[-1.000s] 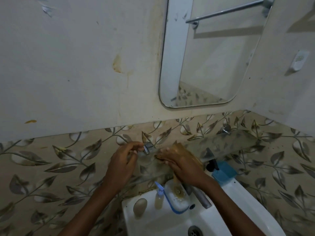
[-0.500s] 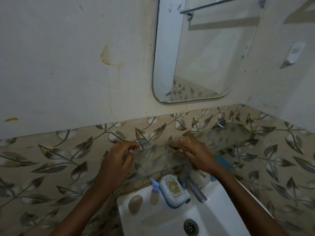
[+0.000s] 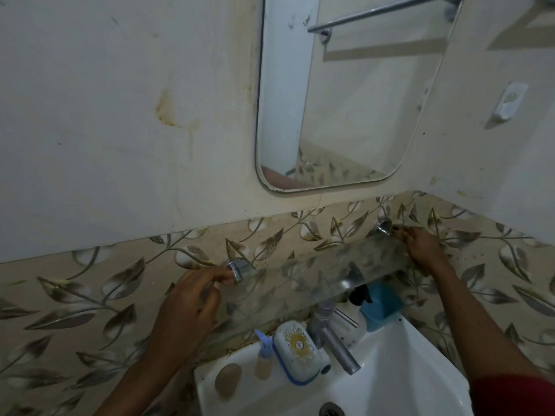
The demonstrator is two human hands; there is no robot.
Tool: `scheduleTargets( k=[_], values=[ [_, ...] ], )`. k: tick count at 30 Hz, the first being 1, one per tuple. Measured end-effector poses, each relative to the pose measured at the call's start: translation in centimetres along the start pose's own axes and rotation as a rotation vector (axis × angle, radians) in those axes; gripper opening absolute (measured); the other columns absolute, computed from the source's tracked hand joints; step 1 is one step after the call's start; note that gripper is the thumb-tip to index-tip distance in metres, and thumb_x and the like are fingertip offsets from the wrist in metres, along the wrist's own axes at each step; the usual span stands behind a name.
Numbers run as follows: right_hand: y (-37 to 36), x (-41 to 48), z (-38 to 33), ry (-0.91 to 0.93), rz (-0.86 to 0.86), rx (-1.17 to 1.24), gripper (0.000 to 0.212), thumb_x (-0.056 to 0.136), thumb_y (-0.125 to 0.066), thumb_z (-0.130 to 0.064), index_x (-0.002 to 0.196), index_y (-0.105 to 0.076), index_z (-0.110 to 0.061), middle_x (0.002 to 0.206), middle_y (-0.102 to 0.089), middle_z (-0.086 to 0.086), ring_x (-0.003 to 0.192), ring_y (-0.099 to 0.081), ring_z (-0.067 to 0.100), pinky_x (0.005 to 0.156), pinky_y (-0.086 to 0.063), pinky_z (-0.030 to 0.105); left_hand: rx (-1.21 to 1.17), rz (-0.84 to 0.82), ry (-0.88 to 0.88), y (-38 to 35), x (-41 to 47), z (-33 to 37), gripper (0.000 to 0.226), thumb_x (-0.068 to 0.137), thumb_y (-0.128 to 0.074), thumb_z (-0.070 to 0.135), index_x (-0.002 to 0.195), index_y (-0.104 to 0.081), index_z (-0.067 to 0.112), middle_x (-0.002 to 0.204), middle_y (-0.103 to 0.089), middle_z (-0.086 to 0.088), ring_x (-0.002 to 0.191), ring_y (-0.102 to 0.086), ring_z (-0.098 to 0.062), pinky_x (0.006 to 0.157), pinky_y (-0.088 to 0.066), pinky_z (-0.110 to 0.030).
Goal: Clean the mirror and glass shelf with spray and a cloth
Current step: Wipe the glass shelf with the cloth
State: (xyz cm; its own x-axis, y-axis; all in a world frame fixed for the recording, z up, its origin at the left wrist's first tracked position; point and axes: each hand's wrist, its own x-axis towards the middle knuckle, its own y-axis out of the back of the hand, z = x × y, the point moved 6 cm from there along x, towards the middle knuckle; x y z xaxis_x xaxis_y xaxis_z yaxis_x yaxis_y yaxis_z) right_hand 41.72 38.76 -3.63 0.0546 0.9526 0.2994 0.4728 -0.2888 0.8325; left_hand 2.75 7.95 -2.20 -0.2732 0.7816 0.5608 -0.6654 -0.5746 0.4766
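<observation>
Now, change: right hand (image 3: 422,246) has travelled from mid-shelf to the right bracket (image 3: 383,227); one wiping pass along the glass looks complete.
Left hand (image 3: 192,304): unchanged, fingertips pinched narrowly on the left bracket (image 3: 237,270).
Right grip: cloth not discernible; cannot tell.
Glass shelf (image 3: 318,280): transparent, smeared, spanning both chrome brackets above the sink (image 3: 399,370).
Mirror (image 3: 354,94): rounded rectangle, above shelf.
Spray: possibly the small blue-topped bottle (image 3: 263,355) on the sink rim.

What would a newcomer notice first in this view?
Two bare arms spread wide along the glass shelf: the left hand at its left chrome bracket, the right hand at the right bracket. Above hangs the mirror; below sits a cluttered white sink.
</observation>
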Motion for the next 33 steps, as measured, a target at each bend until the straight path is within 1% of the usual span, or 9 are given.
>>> scheduleTargets(
  k=[6,9,18,22,24,26,27,30,33],
  values=[
    [0.5,0.0,-1.9,-0.165,0.016,-0.049,0.038,0.097,-0.038,-0.021,0.106,-0.061,0.009,0.114,-0.061,0.033,0.104,-0.058,0.043,0.086,-0.047,0.041,0.022,-0.006,-0.03,0.0,0.0,0.2,0.027,0.082,-0.044,0.016,0.096,-0.067,0.016,0.096,-0.067,0.002,0.095,-0.059,-0.017,0.081,-0.047,-0.034],
    [1.1,-4.2,-3.6,-0.121,0.208,-0.13,0.033,0.093,-0.043,-0.02,0.098,-0.067,0.002,0.102,-0.068,0.025,0.094,-0.063,0.038,0.082,-0.05,0.04,0.026,0.007,-0.048,0.1,0.0,0.4,0.027,0.083,-0.044,0.015,0.096,-0.067,0.015,0.095,-0.066,0.003,0.093,-0.059,-0.017,0.079,-0.047,-0.034],
    [-3.3,-21.6,-15.4,0.102,0.174,0.447,0.028,0.097,-0.043,-0.017,0.109,-0.064,-0.002,0.108,-0.059,0.016,0.111,-0.048,0.029,0.094,-0.039,0.038,0.06,-0.001,-0.08,-0.2,-0.2,0.2,0.028,0.084,-0.043,0.016,0.099,-0.066,0.015,0.096,-0.063,0.006,0.095,-0.055,-0.012,0.078,-0.04,-0.026],
    [-3.8,-27.5,-20.4,0.128,0.01,0.722,0.025,0.098,-0.042,-0.015,0.109,-0.063,-0.009,0.109,-0.057,0.013,0.103,-0.054,0.024,0.093,-0.045,0.038,0.024,0.035,-0.085,0.0,-0.1,0.1,0.032,0.086,-0.038,0.014,0.106,-0.063,0.015,0.102,-0.063,0.002,0.099,-0.056,-0.016,0.082,-0.041,-0.029],
    [-3.9,-29.8,-22.2,0.112,-0.149,0.932,0.02,0.097,-0.044,-0.02,0.097,-0.063,-0.016,0.085,-0.062,0.012,0.082,-0.061,0.029,0.079,-0.051,0.043,-0.004,0.069,-0.075,0.3,-0.1,0.0,0.034,0.088,-0.036,0.013,0.111,-0.06,0.015,0.106,-0.064,-0.002,0.101,-0.057,-0.019,0.083,-0.043,-0.032],
    [-3.8,-31.3,-22.9,0.019,-0.332,1.176,0.022,0.094,-0.049,-0.032,0.095,-0.066,-0.017,0.059,-0.064,0.007,0.056,-0.062,0.027,0.059,-0.051,0.032,-0.026,0.085,-0.059,0.5,-0.1,-0.2,0.036,0.089,-0.033,0.014,0.116,-0.057,0.015,0.108,-0.064,-0.005,0.103,-0.057,-0.021,0.085,-0.044,-0.034],
    [-3.8,-31.6,-22.8,-0.085,-0.425,1.325,0.024,0.091,-0.053,-0.034,0.098,-0.068,-0.016,0.059,-0.067,0.012,0.056,-0.065,0.03,0.057,-0.052,0.029,-0.028,0.086,-0.054,0.5,-0.1,-0.3,0.037,0.089,-0.032,0.014,0.117,-0.056,0.014,0.109,-0.064,-0.007,0.104,-0.057,-0.022,0.085,-0.043,-0.034],
    [-4.4,-31.9,-20.9,-0.483,-0.648,1.646,0.037,0.076,-0.06,-0.032,0.105,-0.067,-0.01,0.098,-0.074,0.019,0.095,-0.068,0.036,0.076,-0.057,0.039,-0.029,0.075,-0.055,0.5,-0.2,-0.2,0.037,0.089,-0.032,0.015,0.118,-0.055,0.012,0.11,-0.064,-0.01,0.105,-0.057,-0.023,0.086,-0.044,-0.035],
    [-3.3,-30.3,-17.3,-0.615,-0.713,1.668,0.041,0.083,-0.053,-0.04,0.106,-0.07,-0.01,0.104,-0.073,0.018,0.094,-0.069,0.034,0.078,-0.056,0.045,-0.033,0.069,-0.049,0.5,-0.1,-0.1,0.037,0.088,-0.034,0.014,0.116,-0.057,0.013,0.108,-0.064,-0.007,0.105,-0.057,-0.023,0.086,-0.045,-0.035]
  ],
)
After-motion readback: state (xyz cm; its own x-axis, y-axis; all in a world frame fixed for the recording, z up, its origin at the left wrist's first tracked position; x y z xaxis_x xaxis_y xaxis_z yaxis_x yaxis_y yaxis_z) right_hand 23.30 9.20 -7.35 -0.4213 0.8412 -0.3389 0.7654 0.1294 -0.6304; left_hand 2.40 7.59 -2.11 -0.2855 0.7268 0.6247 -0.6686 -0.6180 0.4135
